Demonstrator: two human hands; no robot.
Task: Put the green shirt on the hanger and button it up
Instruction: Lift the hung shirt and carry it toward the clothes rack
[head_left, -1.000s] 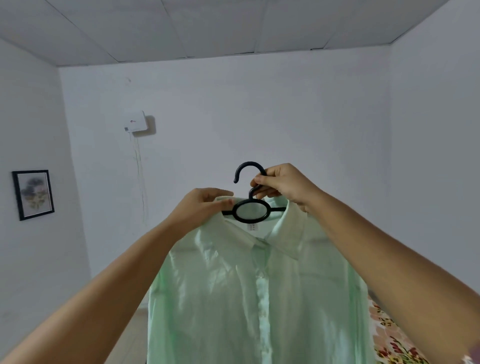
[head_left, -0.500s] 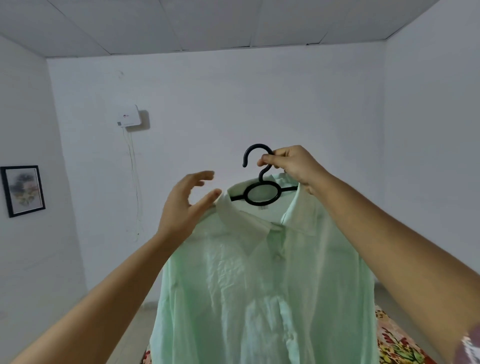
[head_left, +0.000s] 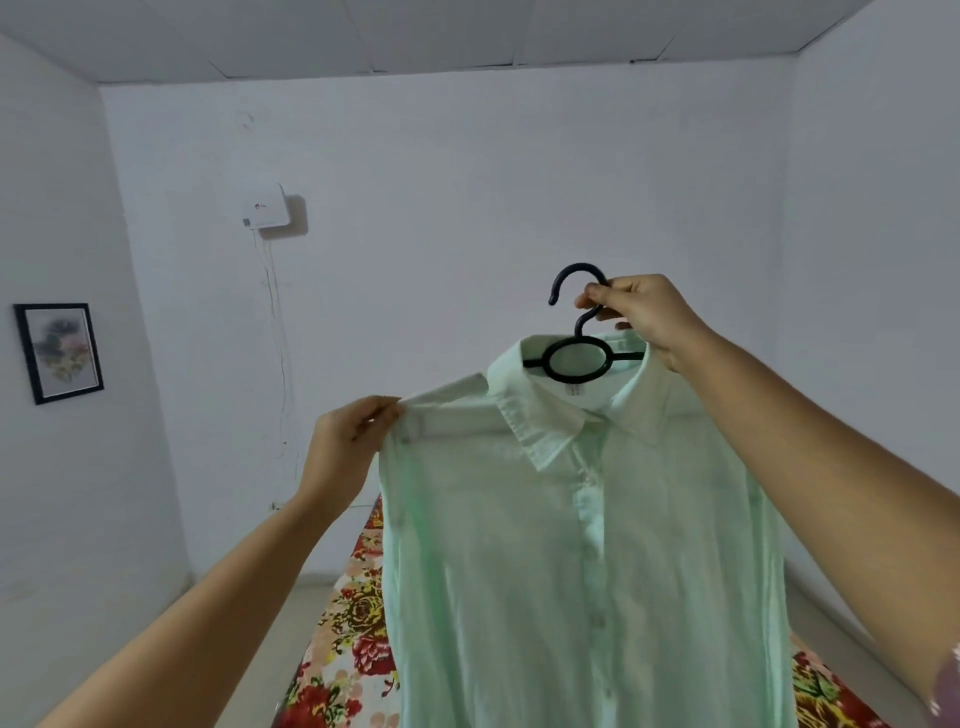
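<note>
White walls (head_left: 467, 182) behind: green shirt (head_left: 571, 545) is hung on the black hanger (head_left: 574, 358), its hook pinched by the right hand (head_left: 647, 317), shoulder pinched by the left hand (head_left: 345, 449); fabric should be tugged square before buttoning.

The arms of the hanger (head_left: 577, 336) are concealed inside the green shirt (head_left: 571, 545); only the hook, ring and two short stubs are seen. The shirt's hem is cut off by the lower edge, and its shoulder at the right of the frame is covered by the forearm behind the right hand (head_left: 644, 317). The fingertips of the left hand (head_left: 348, 447) are hidden by fabric. The floral cloth (head_left: 353, 623) is largely covered. The print on the collar label (head_left: 571, 389) and the wall box (head_left: 266, 207) is too small to be read.
</note>
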